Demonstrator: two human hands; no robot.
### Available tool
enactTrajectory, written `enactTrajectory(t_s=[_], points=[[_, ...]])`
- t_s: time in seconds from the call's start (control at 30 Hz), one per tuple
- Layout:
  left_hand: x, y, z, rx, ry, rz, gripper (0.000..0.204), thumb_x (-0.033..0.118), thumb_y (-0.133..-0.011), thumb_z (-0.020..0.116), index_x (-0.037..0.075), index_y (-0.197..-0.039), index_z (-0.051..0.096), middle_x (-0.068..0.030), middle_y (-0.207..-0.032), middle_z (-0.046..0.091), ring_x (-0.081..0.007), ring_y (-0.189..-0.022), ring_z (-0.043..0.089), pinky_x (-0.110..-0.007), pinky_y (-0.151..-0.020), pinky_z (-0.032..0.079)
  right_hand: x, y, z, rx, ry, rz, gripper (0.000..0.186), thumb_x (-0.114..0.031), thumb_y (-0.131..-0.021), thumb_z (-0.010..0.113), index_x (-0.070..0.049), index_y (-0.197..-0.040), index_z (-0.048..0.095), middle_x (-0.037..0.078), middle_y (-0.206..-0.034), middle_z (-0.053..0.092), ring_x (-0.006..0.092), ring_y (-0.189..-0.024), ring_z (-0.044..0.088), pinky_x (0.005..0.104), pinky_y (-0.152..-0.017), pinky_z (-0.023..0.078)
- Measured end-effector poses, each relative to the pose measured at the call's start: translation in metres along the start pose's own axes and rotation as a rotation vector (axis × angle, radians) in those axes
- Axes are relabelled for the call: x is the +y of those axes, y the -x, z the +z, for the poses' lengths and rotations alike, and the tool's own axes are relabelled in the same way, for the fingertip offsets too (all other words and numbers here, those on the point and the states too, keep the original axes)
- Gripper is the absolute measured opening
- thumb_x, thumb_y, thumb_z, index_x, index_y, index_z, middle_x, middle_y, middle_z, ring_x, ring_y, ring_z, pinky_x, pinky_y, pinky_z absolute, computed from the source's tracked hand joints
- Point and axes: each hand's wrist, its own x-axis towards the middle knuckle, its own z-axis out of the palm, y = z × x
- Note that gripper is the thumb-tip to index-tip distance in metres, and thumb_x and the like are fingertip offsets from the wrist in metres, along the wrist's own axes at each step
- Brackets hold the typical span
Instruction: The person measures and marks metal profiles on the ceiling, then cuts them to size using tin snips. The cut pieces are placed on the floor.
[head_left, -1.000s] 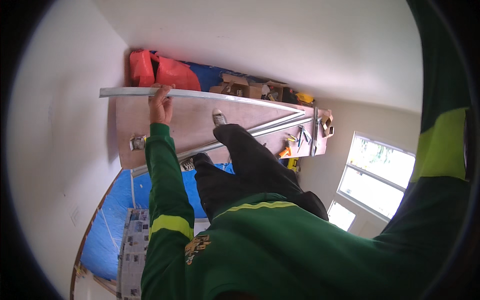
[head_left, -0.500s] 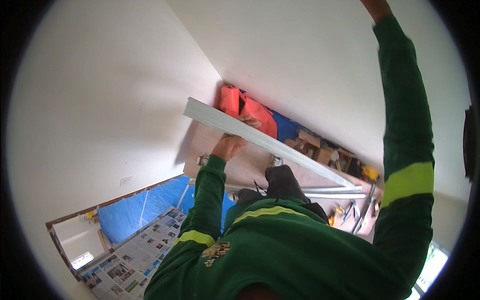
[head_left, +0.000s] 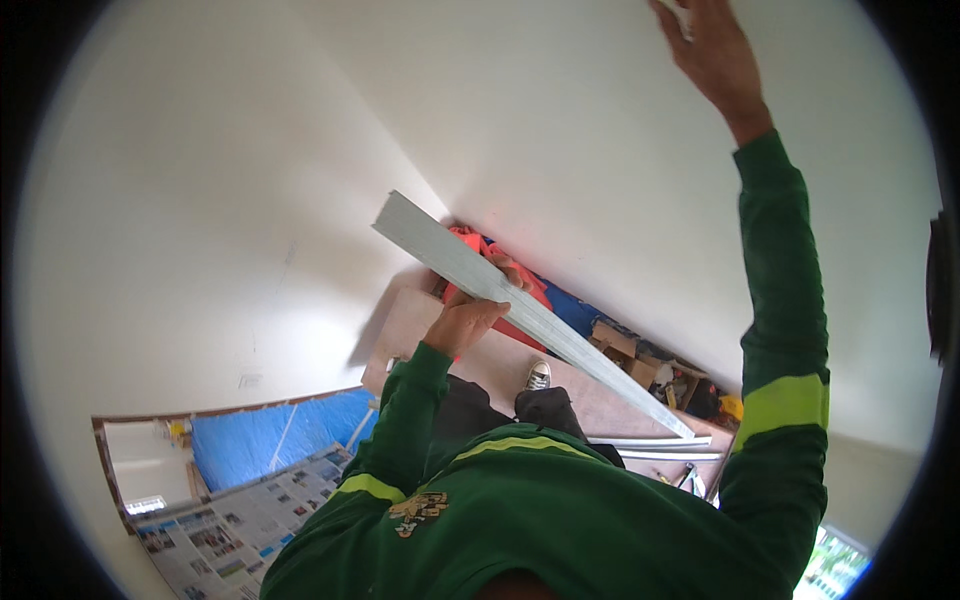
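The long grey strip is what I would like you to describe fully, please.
The strip looks like light grey metal, long and straight, appearing narrower with distance. It slants from upper left to lower right. The left hand grips it partway along; whether its lower end touches anything is unclear.

No legible text, print on newspaper sheets (head_left: 238,532) too small, emblem (head_left: 418,513) on green sweatshirt (head_left: 580,515) unreadable

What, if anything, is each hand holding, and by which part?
The left hand holds a metal strip across its width, nearer the upper-left end. The right hand is cut off: cannot tell.
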Motion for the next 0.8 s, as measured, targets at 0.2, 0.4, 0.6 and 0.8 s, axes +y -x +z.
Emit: enactTrajectory(t_s=[0.2,0.4,0.6,0.8], points=[[0.039,-0.049,0.117,-0.253,-0.359,0.023,0.065,0.005,-0.098,0.079,0.013,-0.151,0.041,-0.0078,-0.132,0.060,-0.0283,-0.136,0.060,-0.045,-0.118,0.051,0.009,-0.001,-0.005,0.095,-0.204,-0.137,0.032,-0.022,-0.110,0.068,0.003,-0.127,0.062,0.022,-0.129,0.067,0.0434,-0.122,0.067,0.0537,-0.108,0.057],[0.035,-0.110,0.173,-0.348,-0.287,0.051,0.073,0.009,-0.093,0.088,0.012,-0.148,0.041,-0.0061,-0.128,0.061,-0.0262,-0.133,0.061,-0.045,-0.118,0.051,0.001,0.068,-0.116,-0.416,-0.563,0.363,0.054,-0.044,-0.097,0.080,-0.004,-0.131,0.069,0.012,-0.112,0.073,0.0305,-0.102,0.073,0.0460,-0.087,0.060],[0.025,-0.141,0.197,-0.482,-0.242,0.074,0.074,-0.001,-0.090,0.087,0.011,-0.148,0.043,-0.0074,-0.127,0.063,-0.0285,-0.132,0.061,-0.047,-0.115,0.051,-0.099,0.218,-0.263,-0.730,-0.480,1.050,0.077,-0.031,-0.072,0.100,-0.007,-0.138,0.067,0.012,-0.107,0.064,0.0286,-0.097,0.067,0.0415,-0.087,0.057],[0.021,-0.160,0.235,-0.765,-0.349,0.134,0.083,0.018,-0.087,0.095,0.009,-0.152,0.043,-0.0093,-0.131,0.063,-0.0324,-0.133,0.061,-0.048,-0.114,0.052,-0.159,0.318,-0.270,-0.771,-0.101,1.183,0.057,-0.023,-0.085,0.084,-0.002,-0.133,0.060,0.021,-0.125,0.062,0.0432,-0.113,0.068,0.0508,-0.097,0.056]])
